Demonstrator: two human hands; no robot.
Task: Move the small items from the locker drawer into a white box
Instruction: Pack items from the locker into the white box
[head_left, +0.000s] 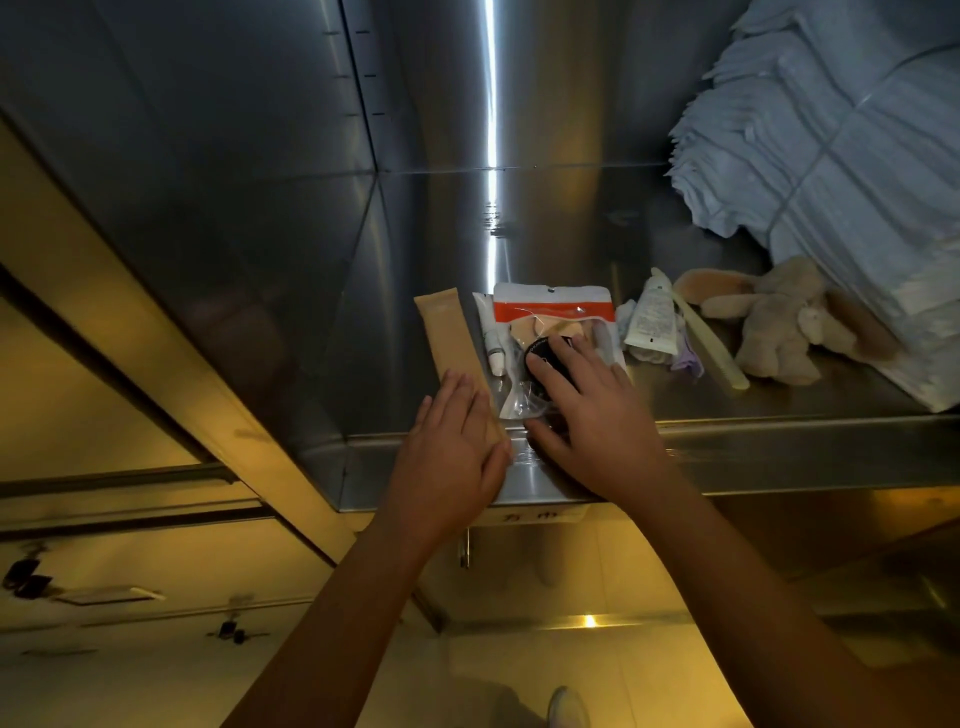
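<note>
The left hand (457, 441) lies flat, fingers straight, on the near end of the tan tube (447, 332), which runs on past its fingertips. Just to its right, the right hand (592, 415) curls round the black round case (540, 358), which lies on the clear pouch (550, 306).

The right hand (597, 421) is covering most of a black round item (538, 354) on the red-banded pouch (551, 306). Left of the pouch, the left hand (452, 457) is hiding the near end of the tan strip (448, 332).
</note>
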